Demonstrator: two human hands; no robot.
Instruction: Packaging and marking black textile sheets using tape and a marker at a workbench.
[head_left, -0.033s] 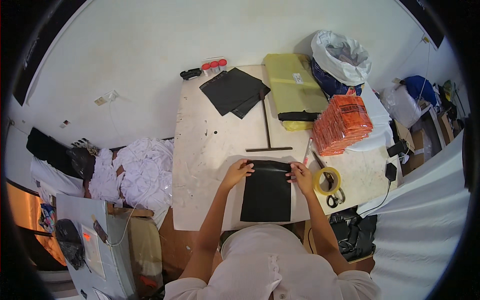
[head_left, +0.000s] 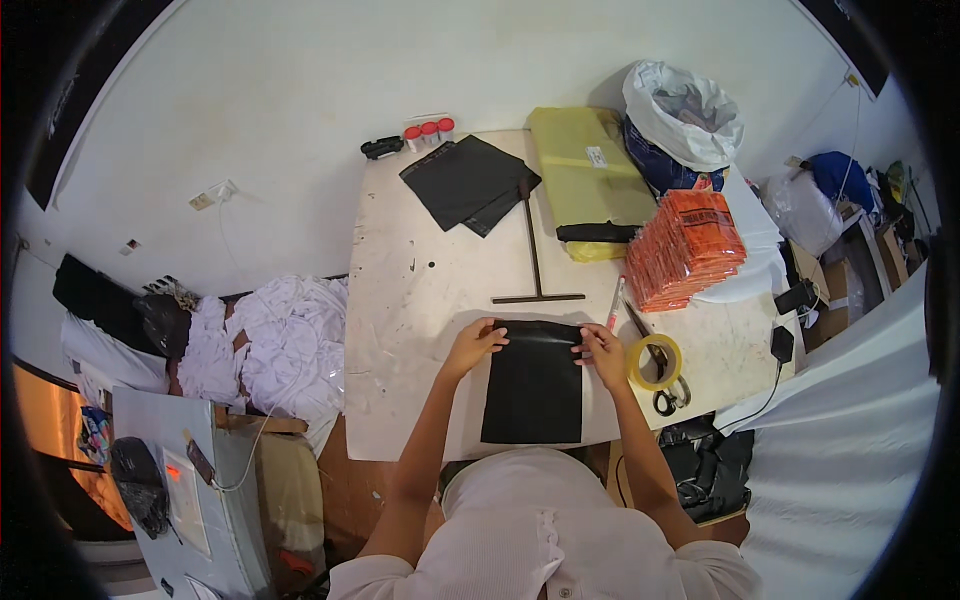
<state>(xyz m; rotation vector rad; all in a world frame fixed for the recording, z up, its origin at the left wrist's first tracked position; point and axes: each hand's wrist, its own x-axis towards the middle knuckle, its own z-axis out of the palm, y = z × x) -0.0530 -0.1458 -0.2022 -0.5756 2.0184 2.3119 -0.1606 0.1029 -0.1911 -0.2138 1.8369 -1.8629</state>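
Observation:
A black plastic mailing bag (head_left: 531, 395) lies in front of me at the table's near edge, its far end slightly raised. At that end's left corner, my left hand (head_left: 474, 347) pinches the bag between thumb and fingers. My right hand (head_left: 602, 356) grips the opposite corner in the same way. Whether anything is inside the bag cannot be seen. Just beyond it lies a dark T-shaped metal bar (head_left: 535, 250). Close to my right hand are a roll of yellowish tape (head_left: 676, 362), a pair of scissors (head_left: 664, 402) and a pen (head_left: 615, 305).
More black mailing bags (head_left: 462, 185) lie on the table's far part. A stack of orange plastic packets (head_left: 690, 250) stands at the right, beside a yellow package (head_left: 590, 165) and a white sack (head_left: 660, 130). Red-lidded containers (head_left: 430, 132) line the back. White cloth (head_left: 290, 335) is heaped at the left.

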